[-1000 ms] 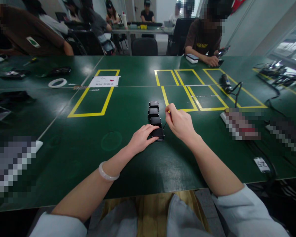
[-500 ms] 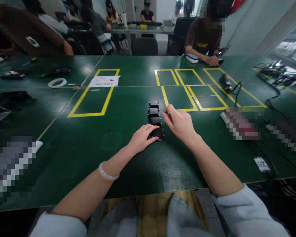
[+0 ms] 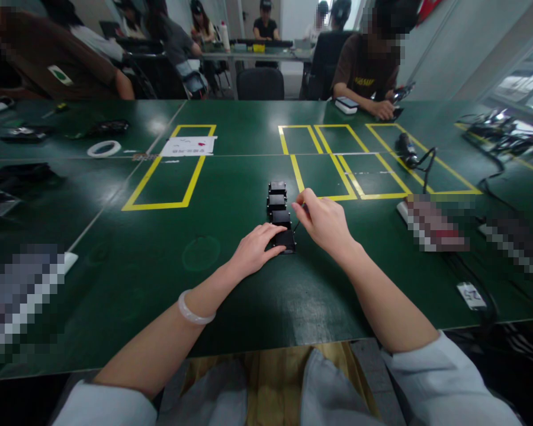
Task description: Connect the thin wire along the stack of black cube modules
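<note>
Several small black blocks with screw heads or pegs along their sides stand in a row on the green table. My left hand grips the nearest black block, its thumb on the near side and its fingers over the far part. Right of the row, my right hand is closed in a pinch. A thin dark rod runs from under its fingers to the right side of the nearest block. Most of that rod is hidden, so its kind cannot be made out. The farthest block is untouched.
Yellow tape outlines rectangles on the table, with a paper sheet across one. A white tape roll lies left. Rightward are a black cylindrical device with a cable and a blurred flat object. People sit beyond.
</note>
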`<move>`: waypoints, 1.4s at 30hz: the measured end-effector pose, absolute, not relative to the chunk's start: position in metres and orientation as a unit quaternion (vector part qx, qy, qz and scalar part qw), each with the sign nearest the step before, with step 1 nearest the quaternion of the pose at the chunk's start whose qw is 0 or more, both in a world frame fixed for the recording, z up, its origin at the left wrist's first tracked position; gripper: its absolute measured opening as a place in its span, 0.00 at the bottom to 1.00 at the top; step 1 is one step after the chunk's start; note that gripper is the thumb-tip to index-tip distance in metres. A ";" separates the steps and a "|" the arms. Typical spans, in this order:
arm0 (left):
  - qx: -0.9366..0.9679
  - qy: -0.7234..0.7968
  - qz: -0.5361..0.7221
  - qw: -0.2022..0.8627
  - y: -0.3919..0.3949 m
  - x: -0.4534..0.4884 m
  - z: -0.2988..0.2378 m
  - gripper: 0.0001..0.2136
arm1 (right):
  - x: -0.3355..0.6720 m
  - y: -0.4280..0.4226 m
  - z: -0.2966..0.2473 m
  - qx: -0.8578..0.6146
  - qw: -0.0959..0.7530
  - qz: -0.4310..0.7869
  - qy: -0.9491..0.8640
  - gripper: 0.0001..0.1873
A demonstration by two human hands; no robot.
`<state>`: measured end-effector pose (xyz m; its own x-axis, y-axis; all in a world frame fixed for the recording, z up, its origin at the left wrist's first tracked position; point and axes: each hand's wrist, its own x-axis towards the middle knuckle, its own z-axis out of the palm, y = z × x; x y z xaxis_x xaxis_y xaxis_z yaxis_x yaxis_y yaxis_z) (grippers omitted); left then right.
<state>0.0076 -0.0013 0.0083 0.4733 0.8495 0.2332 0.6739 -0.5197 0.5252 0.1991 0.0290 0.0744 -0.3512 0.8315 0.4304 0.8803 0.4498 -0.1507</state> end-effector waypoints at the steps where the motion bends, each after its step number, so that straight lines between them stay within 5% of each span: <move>1: 0.838 0.454 0.238 0.184 -0.001 0.008 0.008 0.19 | 0.199 0.029 0.075 -0.525 0.226 -0.052 -0.819 0.17; 42: 0.839 0.454 0.237 0.184 -0.002 0.007 0.010 0.19 | 0.199 0.030 0.075 -0.533 0.223 -0.047 -0.815 0.17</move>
